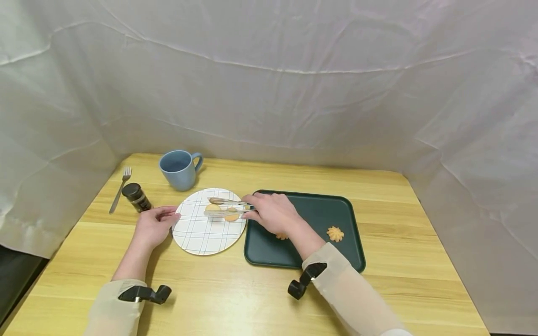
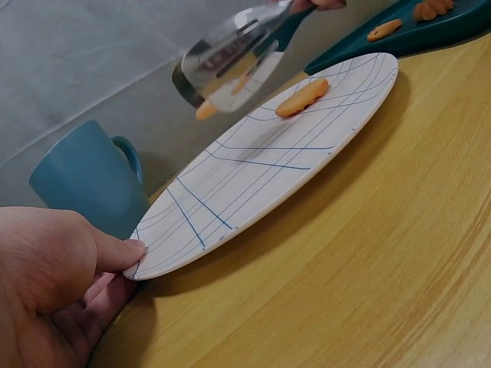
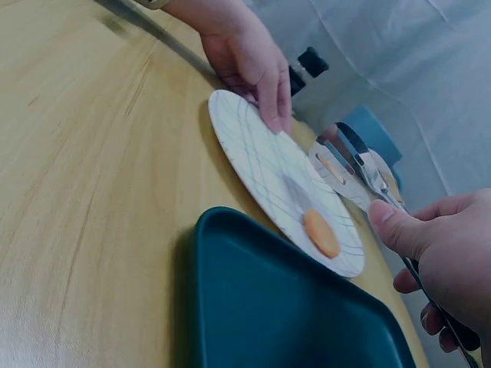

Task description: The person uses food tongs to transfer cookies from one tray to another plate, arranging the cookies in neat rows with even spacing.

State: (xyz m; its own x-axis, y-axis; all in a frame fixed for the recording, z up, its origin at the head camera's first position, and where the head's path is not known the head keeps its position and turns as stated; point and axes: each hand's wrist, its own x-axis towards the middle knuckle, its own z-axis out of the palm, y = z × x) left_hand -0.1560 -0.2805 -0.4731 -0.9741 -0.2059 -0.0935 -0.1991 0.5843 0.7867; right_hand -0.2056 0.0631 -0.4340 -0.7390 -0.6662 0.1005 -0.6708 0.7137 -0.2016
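My left hand [image 1: 152, 227] pinches the left rim of a round white plate [image 1: 197, 238] with blue lines, thumb on top. In my right hand [image 1: 274, 213] are metal serving tongs [image 1: 216, 213], reaching left over the plate. A cookie [image 2: 205, 110] shows at the tongs' blades, raised above the plate in the left wrist view; the blades partly hide it. Another cookie [image 2: 302, 98] lies on the plate near its right side. Beyond my right wrist, a flower-shaped cookie [image 1: 335, 234] rests on the dark green tray [image 1: 269, 254], and a second cookie [image 1: 282, 236] is partly covered by my forearm.
A blue mug [image 1: 178, 175] stands behind the plate. Left of it are a black-capped jar [image 1: 138, 198], close by my left hand, and a fork [image 1: 121, 190]. The tray sits right beside the plate on the wooden table [image 1: 235, 294]. Hanging cloth [image 1: 269, 107] encloses the back and sides.
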